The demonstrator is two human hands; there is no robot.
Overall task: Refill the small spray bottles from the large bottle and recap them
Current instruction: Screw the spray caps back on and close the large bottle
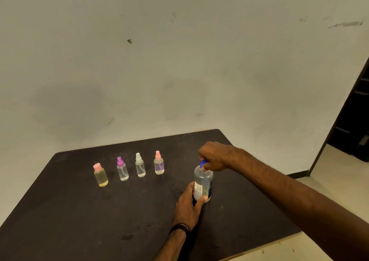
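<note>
Left hand (188, 204): you're gripping the large bottle (202, 185) upright on the counter (79, 210).
Right hand (214, 156): fingers pinching its blue cap (203, 163).

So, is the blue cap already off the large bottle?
No, the blue cap sits on the large bottle, gripped by the right hand.

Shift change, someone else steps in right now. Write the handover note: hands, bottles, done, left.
Left hand grips the large bottle low on its body, upright on the black table.
Right hand pinches its blue cap, still on.
Four small bottles stand capped in a row: yellow-liquid bottle, purple-top sprayer, white-top sprayer, pink-top sprayer.
Done: nothing poured.
Left: uncap the large bottle, open, refill and recap each.
</note>
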